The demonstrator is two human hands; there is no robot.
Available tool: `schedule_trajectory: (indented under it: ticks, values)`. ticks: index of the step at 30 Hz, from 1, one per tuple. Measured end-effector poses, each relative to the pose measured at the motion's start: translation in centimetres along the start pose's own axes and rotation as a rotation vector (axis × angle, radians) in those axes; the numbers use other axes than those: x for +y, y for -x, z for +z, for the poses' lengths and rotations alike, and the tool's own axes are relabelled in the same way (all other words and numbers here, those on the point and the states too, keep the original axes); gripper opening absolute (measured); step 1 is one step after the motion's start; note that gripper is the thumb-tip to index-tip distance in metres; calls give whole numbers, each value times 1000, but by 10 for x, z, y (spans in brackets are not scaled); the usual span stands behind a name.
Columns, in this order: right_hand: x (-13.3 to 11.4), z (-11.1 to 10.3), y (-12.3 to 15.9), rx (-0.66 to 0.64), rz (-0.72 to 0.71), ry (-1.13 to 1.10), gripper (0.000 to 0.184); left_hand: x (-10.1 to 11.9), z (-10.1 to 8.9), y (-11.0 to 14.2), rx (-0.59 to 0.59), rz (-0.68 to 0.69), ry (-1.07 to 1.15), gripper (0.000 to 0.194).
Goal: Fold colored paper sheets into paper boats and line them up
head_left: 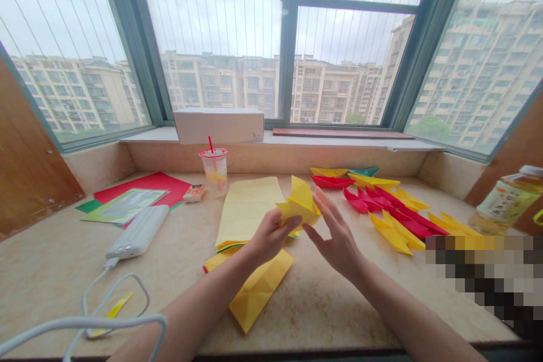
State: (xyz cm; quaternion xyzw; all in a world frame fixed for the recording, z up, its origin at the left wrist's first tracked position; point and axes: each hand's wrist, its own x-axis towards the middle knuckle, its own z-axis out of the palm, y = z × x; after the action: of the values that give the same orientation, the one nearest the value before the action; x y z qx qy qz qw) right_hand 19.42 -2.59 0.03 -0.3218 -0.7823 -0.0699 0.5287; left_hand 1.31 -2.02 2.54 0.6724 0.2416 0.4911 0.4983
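A yellow folded paper piece (302,198) is in my left hand (270,236), pinched between thumb and fingers near its lower left side. At its right edge is my right hand (336,237), fingers stretched out and thumb apart; its fingertips are at or very near the paper. Behind the left hand lies a stack of pale yellow paper sheets (248,203), with a green edge showing underneath. Closer to me, a creased yellow folded paper (265,288) rests on the stone ledge (322,311), partly hidden by my left forearm.
Several yellow and red paper boats (388,229) spread over the right side, near a drink bottle (507,203). Beyond the stack stands a plastic cup with a straw (214,169). At left are a white power bank (138,232), its cable (106,322), and red paper (165,185).
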Motion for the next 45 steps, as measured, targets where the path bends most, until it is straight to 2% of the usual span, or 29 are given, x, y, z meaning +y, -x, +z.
schedule_trajectory:
  ticks: [4,16,21,26,34,39,45]
  values:
    - [-1,0,0,43,28,33,64,-1,3,0,84,-1,100,35]
    - [-3,0,3,-88,-1,-94,68,-4,1,4,90,28,49,30]
    - [-5,0,3,-32,30,-4,69,-2,1,3,84,63,12,35]
    - [-9,-1,0,31,24,91,72,-8,4,3,56,48,182,34]
    - [-7,1,0,-13,-48,25,73,-12,2,5,44,21,281,30]
    - [-7,3,1,-57,-9,-45,73,-14,1,5,67,38,269,30]
    - [-8,3,2,-54,25,-28,73,-17,1,5,110,33,234,31]
